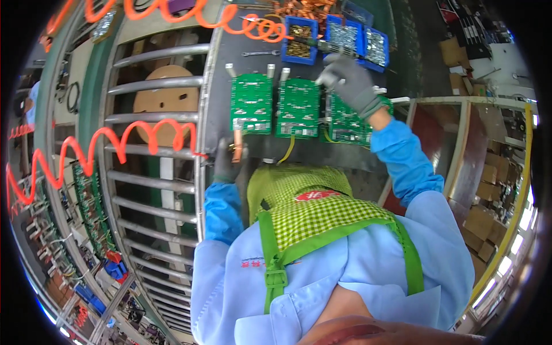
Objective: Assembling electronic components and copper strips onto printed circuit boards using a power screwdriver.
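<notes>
My left hand (225, 164), in a grey glove, is closed around an upright copper strip (237, 146) at the table's left edge, just below the leftmost green circuit board (251, 103). A second green circuit board (298, 107) lies in the middle. My right hand (349, 83), also gloved, hovers over the upper part of a third green circuit board (347, 122) and partly hides it. Its fingers are apart, with the fingertips close to a dark slim power tool (322, 44) lying across the blue bins. I see nothing plainly held there.
Blue bins of brass-coloured fasteners (299, 41) and silver fasteners (343, 35) stand at the far edge, before a pile of copper parts (305, 8). A wrench (260, 53) lies left of them. Orange coiled hoses (121, 144) stretch over the roller conveyor (155, 150) on the left.
</notes>
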A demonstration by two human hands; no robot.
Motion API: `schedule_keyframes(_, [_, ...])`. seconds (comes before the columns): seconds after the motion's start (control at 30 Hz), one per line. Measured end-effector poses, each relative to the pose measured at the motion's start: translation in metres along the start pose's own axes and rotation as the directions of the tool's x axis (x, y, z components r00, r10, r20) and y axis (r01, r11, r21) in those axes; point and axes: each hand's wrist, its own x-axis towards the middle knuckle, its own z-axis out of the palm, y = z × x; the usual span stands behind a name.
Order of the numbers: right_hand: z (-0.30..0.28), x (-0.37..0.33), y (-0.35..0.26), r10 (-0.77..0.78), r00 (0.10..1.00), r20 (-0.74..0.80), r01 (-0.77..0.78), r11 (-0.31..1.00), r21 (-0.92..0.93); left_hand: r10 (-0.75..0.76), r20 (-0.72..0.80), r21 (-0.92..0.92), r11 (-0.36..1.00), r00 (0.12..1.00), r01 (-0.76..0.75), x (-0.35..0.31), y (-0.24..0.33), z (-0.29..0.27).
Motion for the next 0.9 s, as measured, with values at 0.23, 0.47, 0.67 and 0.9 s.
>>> schedule_keyframes(0.23, [-0.147, -0.026, 0.086, 0.252, 0.960, 0.119, -0.253, 0.967, -0.008, -0.260, -0.007, -0.522, 0.825, 0.966, 0.218, -0.050, -0.015, 0.031])
schedule_keyframes(0.47, [-0.096, -0.141, 0.085, 0.345, 0.683, 0.644, -0.143, 0.927, -0.346, -0.129, 0.021, -0.277, 0.952, 0.991, 0.130, -0.050, -0.040, 0.118])
schedule_keyframes(0.67, [-0.057, -0.188, 0.115, 0.372, 0.848, 0.378, -0.220, 0.895, -0.389, -0.094, -0.065, -0.376, 0.924, 0.993, 0.063, -0.047, -0.033, 0.155])
schedule_keyframes(0.9, [-0.064, -0.190, 0.100, 0.200, 0.954, 0.225, -0.101, 0.916, -0.388, -0.042, -0.134, -0.333, 0.943, 0.990, -0.005, -0.038, -0.025, 0.155])
